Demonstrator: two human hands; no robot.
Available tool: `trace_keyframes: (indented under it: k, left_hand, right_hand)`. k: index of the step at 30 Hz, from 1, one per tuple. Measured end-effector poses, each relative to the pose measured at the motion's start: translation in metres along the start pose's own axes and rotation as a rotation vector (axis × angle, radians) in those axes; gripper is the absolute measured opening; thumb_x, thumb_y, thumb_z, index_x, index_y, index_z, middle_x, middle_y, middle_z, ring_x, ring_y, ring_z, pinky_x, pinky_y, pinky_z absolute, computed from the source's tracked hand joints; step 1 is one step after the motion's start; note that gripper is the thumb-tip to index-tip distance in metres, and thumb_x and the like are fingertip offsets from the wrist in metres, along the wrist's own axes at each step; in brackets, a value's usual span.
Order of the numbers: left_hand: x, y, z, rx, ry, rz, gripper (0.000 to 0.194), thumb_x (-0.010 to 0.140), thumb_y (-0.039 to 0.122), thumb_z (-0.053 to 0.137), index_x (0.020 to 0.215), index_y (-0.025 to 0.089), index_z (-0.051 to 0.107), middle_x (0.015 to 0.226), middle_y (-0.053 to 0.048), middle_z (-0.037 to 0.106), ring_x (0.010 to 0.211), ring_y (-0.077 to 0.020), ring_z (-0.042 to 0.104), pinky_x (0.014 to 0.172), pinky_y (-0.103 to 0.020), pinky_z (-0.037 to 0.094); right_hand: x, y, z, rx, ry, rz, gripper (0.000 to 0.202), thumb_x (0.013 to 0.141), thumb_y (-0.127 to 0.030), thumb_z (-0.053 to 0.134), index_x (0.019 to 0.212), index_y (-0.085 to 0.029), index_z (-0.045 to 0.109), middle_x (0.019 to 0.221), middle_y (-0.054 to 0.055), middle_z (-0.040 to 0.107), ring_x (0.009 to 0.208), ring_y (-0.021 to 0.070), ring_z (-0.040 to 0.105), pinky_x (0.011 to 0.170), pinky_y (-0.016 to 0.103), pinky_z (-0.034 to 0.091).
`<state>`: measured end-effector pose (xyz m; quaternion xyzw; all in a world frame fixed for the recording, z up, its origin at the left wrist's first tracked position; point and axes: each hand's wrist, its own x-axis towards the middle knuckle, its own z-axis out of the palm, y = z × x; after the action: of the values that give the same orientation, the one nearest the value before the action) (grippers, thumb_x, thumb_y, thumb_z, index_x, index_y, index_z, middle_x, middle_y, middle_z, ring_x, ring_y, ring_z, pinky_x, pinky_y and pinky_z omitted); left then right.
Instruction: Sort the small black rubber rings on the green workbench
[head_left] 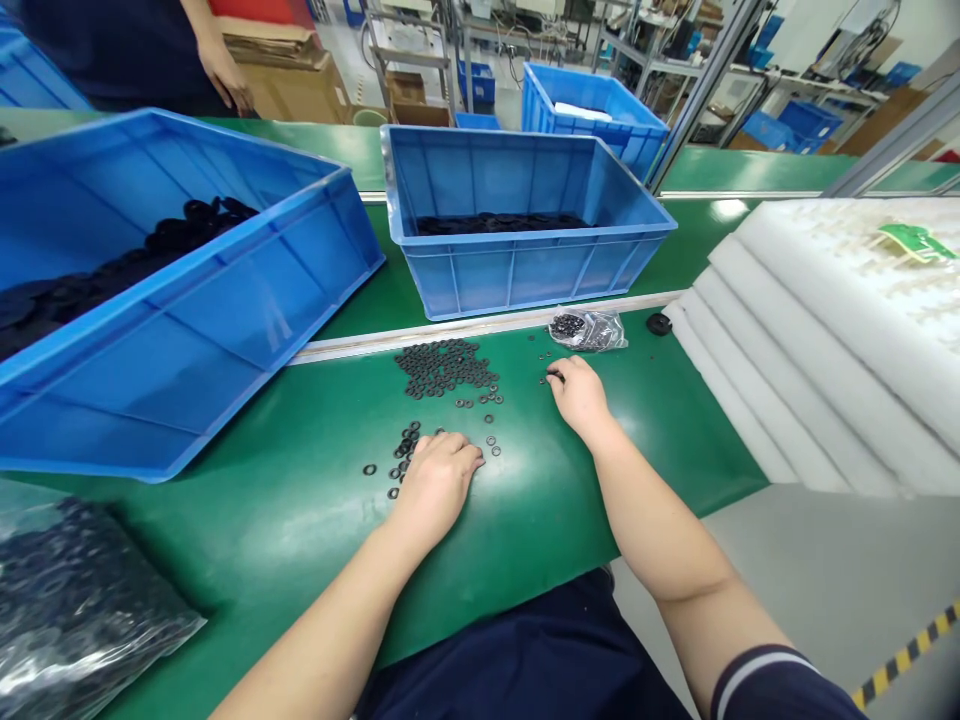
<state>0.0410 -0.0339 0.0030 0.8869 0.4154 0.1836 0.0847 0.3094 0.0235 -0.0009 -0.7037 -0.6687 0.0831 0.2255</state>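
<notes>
My left hand (441,478) is palm down on the green table, its fingers curled beside a small group of loose black rings (405,447). What lies under its fingertips is hidden. My right hand (580,392) has thumb and fingers pinched together at the table surface, with a tiny dark part at the tips that I cannot make out. A few small dark bits lie around those fingertips. Beyond the left hand, many black rings (444,366) are spread flat in one layer. Between the hands, a few single rings (491,440) lie apart.
A clear bag of small dark parts (589,329) lies past my right hand, near a black round piece (659,324). Blue bins (517,265) with black parts stand behind and left. White foam sheets (780,360) are stacked right; a big bag (82,600) lies front left. Another person's hand (223,72) shows behind.
</notes>
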Motion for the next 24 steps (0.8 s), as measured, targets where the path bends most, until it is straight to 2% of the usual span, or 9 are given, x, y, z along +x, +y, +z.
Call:
trace_keyframes:
  k: [3, 6, 8, 10, 13, 15, 17, 20, 24]
  left_hand:
    - [0.004, 0.003, -0.003, 0.026, -0.057, -0.034, 0.025, 0.096, 0.023, 0.053, 0.081, 0.019, 0.073, 0.078, -0.006, 0.065, 0.078, -0.0213, 0.058, 0.075, -0.036, 0.041]
    - [0.002, 0.018, -0.008, 0.163, -0.133, -0.056, 0.027, 0.096, 0.020, 0.050, 0.090, 0.016, 0.075, 0.084, -0.010, 0.067, 0.082, -0.0249, 0.059, 0.075, -0.039, 0.043]
    - [-0.005, 0.033, -0.008, 0.271, -0.156, -0.067, 0.028, 0.095, 0.019, 0.050, 0.107, 0.011, 0.074, 0.104, -0.018, 0.069, 0.097, -0.0303, 0.060, 0.082, -0.044, 0.045]
    - [-0.014, 0.046, -0.004, 0.339, -0.155, -0.069, 0.038, 0.094, 0.022, 0.051, 0.125, 0.006, 0.067, 0.133, -0.024, 0.059, 0.122, -0.0361, 0.053, 0.098, -0.052, 0.042]
    - [-0.023, 0.053, 0.004, 0.328, -0.151, -0.078, 0.055, 0.094, 0.037, 0.054, 0.139, 0.006, 0.056, 0.154, -0.023, 0.040, 0.146, -0.0379, 0.030, 0.119, -0.058, 0.020]
    - [-0.021, 0.049, 0.007, 0.292, -0.138, -0.102, 0.068, 0.091, 0.051, 0.057, 0.142, 0.008, 0.053, 0.157, -0.021, 0.035, 0.150, -0.0377, 0.020, 0.122, -0.058, 0.010]
    - [-0.014, 0.039, 0.006, 0.275, -0.109, -0.132, 0.081, 0.085, 0.062, 0.060, 0.143, 0.007, 0.051, 0.159, -0.022, 0.030, 0.151, -0.0397, 0.015, 0.122, -0.061, 0.006]
    - [-0.002, 0.021, 0.001, 0.248, -0.060, -0.147, 0.094, 0.077, 0.070, 0.064, 0.142, 0.003, 0.051, 0.159, -0.027, 0.025, 0.150, -0.0442, 0.013, 0.119, -0.067, 0.007]
    - [0.002, -0.001, -0.006, 0.162, -0.005, -0.139, 0.097, 0.077, 0.071, 0.063, 0.144, 0.004, 0.048, 0.159, -0.027, 0.024, 0.150, -0.0440, 0.014, 0.118, -0.068, 0.011]
  right_hand:
    - [0.002, -0.001, 0.002, -0.051, 0.012, 0.005, 0.018, 0.092, -0.018, 0.052, 0.098, -0.017, 0.069, 0.098, 0.009, 0.063, 0.090, 0.0229, 0.058, 0.081, 0.032, 0.045]
    - [0.004, -0.001, 0.004, -0.089, 0.034, 0.031, 0.020, 0.094, -0.018, 0.048, 0.097, -0.017, 0.067, 0.096, 0.010, 0.064, 0.089, 0.0235, 0.058, 0.081, 0.032, 0.043]
    - [0.006, 0.000, 0.004, -0.097, 0.051, 0.049, 0.020, 0.093, -0.018, 0.047, 0.097, -0.016, 0.067, 0.095, 0.011, 0.064, 0.088, 0.0233, 0.058, 0.080, 0.032, 0.043]
    - [0.006, 0.001, 0.004, -0.101, 0.068, 0.075, 0.019, 0.093, -0.018, 0.048, 0.097, -0.016, 0.067, 0.095, 0.011, 0.065, 0.088, 0.0230, 0.058, 0.079, 0.032, 0.043]
    - [0.005, 0.002, 0.001, -0.124, 0.090, 0.131, 0.018, 0.091, -0.017, 0.049, 0.095, -0.016, 0.067, 0.095, 0.010, 0.066, 0.087, 0.0228, 0.059, 0.078, 0.031, 0.042]
    - [0.004, 0.003, -0.001, -0.138, 0.107, 0.148, 0.019, 0.091, -0.017, 0.049, 0.093, -0.016, 0.068, 0.093, 0.010, 0.066, 0.086, 0.0226, 0.059, 0.077, 0.031, 0.042]
    - [0.001, 0.003, -0.003, -0.133, 0.125, 0.130, 0.020, 0.092, -0.020, 0.048, 0.092, -0.016, 0.068, 0.092, 0.010, 0.066, 0.085, 0.0224, 0.059, 0.077, 0.031, 0.043]
    - [-0.001, 0.004, -0.003, -0.103, 0.138, 0.084, 0.019, 0.090, -0.022, 0.051, 0.092, -0.016, 0.069, 0.091, 0.009, 0.066, 0.084, 0.0224, 0.059, 0.077, 0.032, 0.045]
    - [-0.001, 0.006, -0.002, -0.089, 0.141, 0.060, 0.017, 0.086, -0.020, 0.053, 0.089, -0.017, 0.069, 0.089, 0.009, 0.064, 0.081, 0.0228, 0.059, 0.077, 0.033, 0.047]
